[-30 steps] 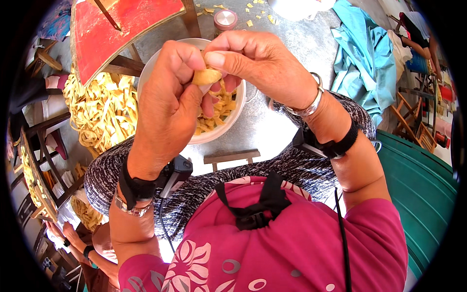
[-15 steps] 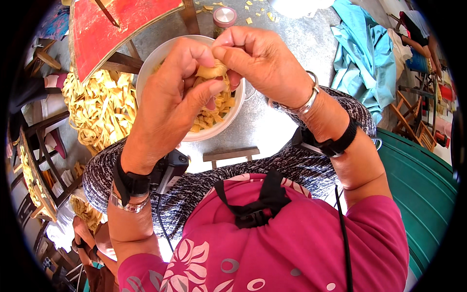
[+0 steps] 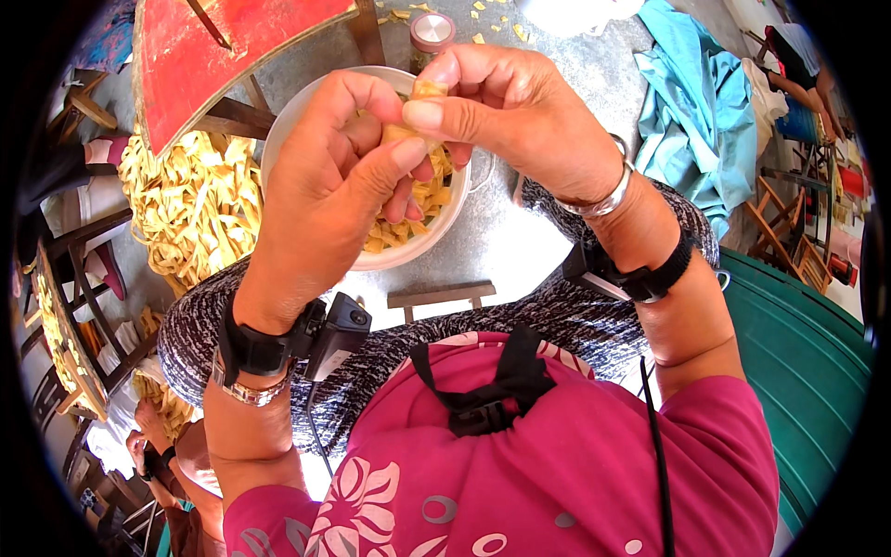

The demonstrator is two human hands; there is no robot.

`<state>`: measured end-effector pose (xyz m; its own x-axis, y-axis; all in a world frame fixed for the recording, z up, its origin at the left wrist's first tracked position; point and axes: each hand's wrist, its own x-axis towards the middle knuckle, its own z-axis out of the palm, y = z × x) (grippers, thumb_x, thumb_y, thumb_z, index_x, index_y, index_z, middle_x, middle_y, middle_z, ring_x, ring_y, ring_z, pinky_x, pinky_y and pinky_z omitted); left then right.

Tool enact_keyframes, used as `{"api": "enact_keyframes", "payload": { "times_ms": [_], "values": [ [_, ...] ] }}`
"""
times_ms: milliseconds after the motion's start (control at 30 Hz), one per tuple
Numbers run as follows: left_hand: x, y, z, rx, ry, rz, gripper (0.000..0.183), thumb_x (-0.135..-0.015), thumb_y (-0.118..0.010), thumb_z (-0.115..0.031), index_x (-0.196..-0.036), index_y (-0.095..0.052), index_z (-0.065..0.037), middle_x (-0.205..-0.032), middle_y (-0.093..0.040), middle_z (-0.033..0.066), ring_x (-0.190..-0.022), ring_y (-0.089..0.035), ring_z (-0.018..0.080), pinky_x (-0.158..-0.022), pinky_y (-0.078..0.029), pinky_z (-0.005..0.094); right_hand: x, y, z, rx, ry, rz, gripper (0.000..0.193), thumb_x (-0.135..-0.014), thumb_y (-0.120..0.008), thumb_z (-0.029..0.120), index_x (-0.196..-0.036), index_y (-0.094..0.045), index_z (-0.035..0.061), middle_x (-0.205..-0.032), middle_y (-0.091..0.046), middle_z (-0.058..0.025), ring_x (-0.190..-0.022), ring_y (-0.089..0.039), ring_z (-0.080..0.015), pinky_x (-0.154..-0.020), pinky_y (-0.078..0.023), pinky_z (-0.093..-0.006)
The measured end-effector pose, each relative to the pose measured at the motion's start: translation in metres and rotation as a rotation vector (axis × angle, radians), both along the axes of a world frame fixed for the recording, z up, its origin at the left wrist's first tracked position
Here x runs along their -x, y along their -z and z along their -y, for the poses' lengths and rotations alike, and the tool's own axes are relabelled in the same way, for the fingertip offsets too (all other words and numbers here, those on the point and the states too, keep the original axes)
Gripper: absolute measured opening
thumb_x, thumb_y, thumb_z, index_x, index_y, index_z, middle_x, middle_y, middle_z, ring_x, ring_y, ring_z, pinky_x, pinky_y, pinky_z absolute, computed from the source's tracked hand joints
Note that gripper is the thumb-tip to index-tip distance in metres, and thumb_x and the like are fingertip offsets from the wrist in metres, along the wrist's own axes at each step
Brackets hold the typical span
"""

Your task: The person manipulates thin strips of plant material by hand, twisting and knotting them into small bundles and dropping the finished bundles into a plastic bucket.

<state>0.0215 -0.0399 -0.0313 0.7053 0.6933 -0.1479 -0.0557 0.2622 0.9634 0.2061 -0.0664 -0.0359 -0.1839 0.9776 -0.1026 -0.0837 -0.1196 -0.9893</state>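
Observation:
Over a white bucket (image 3: 406, 259), both my hands work on one folded yellow strip (image 3: 430, 90). My left hand (image 3: 311, 190) pinches its lower part between thumb and fingers. The thumb and forefinger of my right hand (image 3: 529, 116) press together on its upper end. The fingers hide much of the strip, so its full shape does not show. Several folded yellow pieces (image 3: 390, 234) lie in the bucket below.
A heap of flat yellow strips (image 3: 190, 209) is at the left, beside a red-topped stool or table (image 3: 241, 56). A lidded jar (image 3: 432, 35) stands beyond the bucket. Blue cloth (image 3: 696, 111) lies at the right, near a green lid-like surface (image 3: 789, 362). Other people sit nearby.
My right hand has shifted slightly right and its wrist has turned. The strip's upper end now shows between its thumb and forefinger. My left hand has rolled a little, still pinching.

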Motion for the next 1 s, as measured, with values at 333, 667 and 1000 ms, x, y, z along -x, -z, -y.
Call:
{"api": "enact_keyframes", "payload": {
  "times_ms": [333, 667, 1000],
  "values": [
    [-0.003, -0.011, 0.001, -0.048, 0.002, -0.072, 0.028, -0.094, -0.047, -0.015, -0.118, -0.037, -0.004, -0.073, -0.049, 0.0033, -0.062, -0.048, 0.0072, -0.061, -0.043, 0.0197, -0.001, -0.006, -0.003, 0.133, 0.223, -0.135, 0.012, -0.079, -0.069, 0.014, -0.077, -0.066, 0.0034, -0.066, -0.061, -0.0009, -0.050, -0.046, -0.0049, -0.046, -0.035, -0.0182],
    [-0.004, -0.016, 0.003, -0.261, 0.068, -0.102, 0.044, -0.095, -0.044, -0.015, -0.134, -0.029, -0.003, -0.071, -0.048, 0.0014, -0.064, -0.048, 0.0081, -0.062, -0.039, 0.0193, -0.012, -0.013, -0.010, 0.100, 0.279, -0.206, 0.016, -0.082, -0.067, 0.018, -0.077, -0.063, 0.0037, -0.066, -0.055, 0.0005, -0.050, -0.040, -0.0051, -0.047, -0.031, -0.0181],
    [0.001, -0.016, -0.002, -0.432, -0.079, -0.213, 0.051, -0.090, -0.048, -0.004, -0.136, -0.025, -0.003, -0.078, -0.055, 0.0036, -0.070, -0.049, 0.0076, -0.069, -0.041, 0.0196, -0.005, -0.025, -0.009, 0.245, 0.054, -0.120, 0.047, -0.086, -0.055, 0.052, -0.080, -0.060, 0.0054, -0.062, -0.054, -0.0002, -0.048, -0.050, -0.0067, -0.045, -0.041, -0.0190]
  ]
}}
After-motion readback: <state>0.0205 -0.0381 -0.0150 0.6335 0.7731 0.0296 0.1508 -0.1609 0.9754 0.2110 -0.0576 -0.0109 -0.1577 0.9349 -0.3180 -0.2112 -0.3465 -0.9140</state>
